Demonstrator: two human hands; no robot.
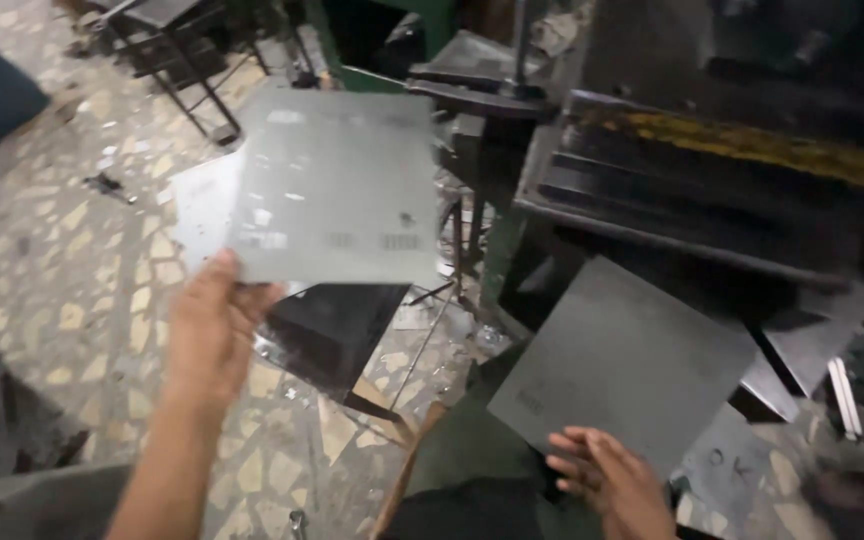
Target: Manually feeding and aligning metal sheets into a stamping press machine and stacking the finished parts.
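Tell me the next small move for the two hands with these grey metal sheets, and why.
Probably lower the lifted light grey square metal sheet onto the flat sheets behind it. The left hand pinches only its lower corner, so it hangs tilted in the air over the stone-chip floor. The right hand rests at the edge of the dark grey square sheet beside the press.

A mosaic stone floor [72, 290] runs along the left, strewn with scraps, and a dark metal frame [177, 55] stands on it near the top. A heavy dark press [652, 190] fills the upper right, with a worn yellow stripe [752, 145] along its front and a green post [497, 250] below it. More flat sheets lie stacked [202, 205] on a low stand in the middle, and narrow offcuts [842, 390] lie at the right edge.
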